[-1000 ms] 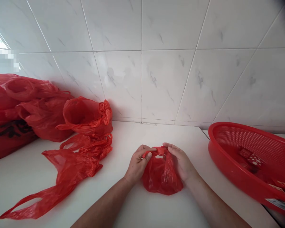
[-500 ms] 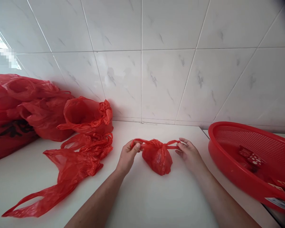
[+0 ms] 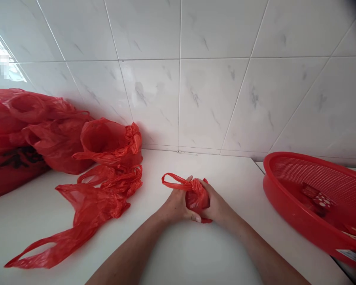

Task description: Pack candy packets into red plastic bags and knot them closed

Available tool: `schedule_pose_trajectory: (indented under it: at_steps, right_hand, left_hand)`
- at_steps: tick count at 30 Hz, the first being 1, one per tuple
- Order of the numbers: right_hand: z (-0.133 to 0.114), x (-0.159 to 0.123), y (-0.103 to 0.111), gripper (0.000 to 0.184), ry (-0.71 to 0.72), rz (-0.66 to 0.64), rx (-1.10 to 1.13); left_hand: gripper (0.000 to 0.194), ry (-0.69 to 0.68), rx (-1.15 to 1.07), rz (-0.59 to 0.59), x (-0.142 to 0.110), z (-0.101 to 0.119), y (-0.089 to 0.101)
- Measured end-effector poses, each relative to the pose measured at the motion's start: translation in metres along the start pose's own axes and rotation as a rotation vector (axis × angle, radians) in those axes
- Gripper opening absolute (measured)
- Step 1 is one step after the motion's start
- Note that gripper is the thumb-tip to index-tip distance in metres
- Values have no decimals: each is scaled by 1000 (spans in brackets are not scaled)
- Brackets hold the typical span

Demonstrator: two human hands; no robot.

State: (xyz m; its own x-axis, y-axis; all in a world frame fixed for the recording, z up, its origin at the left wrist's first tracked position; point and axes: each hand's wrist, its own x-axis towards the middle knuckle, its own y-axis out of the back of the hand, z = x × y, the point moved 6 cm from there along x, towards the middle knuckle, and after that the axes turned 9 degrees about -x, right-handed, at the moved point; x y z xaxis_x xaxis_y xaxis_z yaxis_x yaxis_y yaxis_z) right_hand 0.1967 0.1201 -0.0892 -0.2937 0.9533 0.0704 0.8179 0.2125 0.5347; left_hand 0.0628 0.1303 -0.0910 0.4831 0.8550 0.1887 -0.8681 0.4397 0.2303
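Note:
A small red plastic bag [image 3: 195, 196], bunched into a tight bundle, rests on the white counter [image 3: 180, 253] at centre. My left hand [image 3: 178, 204] and my right hand [image 3: 215, 206] close round it from either side, fingers wrapped on the plastic. One handle loop [image 3: 173, 181] sticks out up and to the left of my hands. What the bag holds is hidden.
Several loose red plastic bags [image 3: 97, 190] lie on the counter's left, with fuller red bags [image 3: 26, 130] behind them against the tiled wall [image 3: 195, 87]. A red perforated basket [image 3: 314, 206] holding red packets stands at the right edge.
My hands had pulled the bag's two handles apart sideways; now both hands have come together round the bundle, and only the left handle loop shows.

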Motion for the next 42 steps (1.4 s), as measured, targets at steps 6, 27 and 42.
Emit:
schedule_pose_trajectory:
  at_steps: [6,27,42]
  right_hand:
    - [-2,-1,-3,35,10,118,-72]
    - [27,1,25,41,-143,227,587]
    - [78,7,61,20,-295,385,975]
  left_hand:
    - [15,34,198,61,1,-1,0]
    - [65,-31,-181,201,-6,4,8]
    - [32,94,-590,240,-2,-4,12]
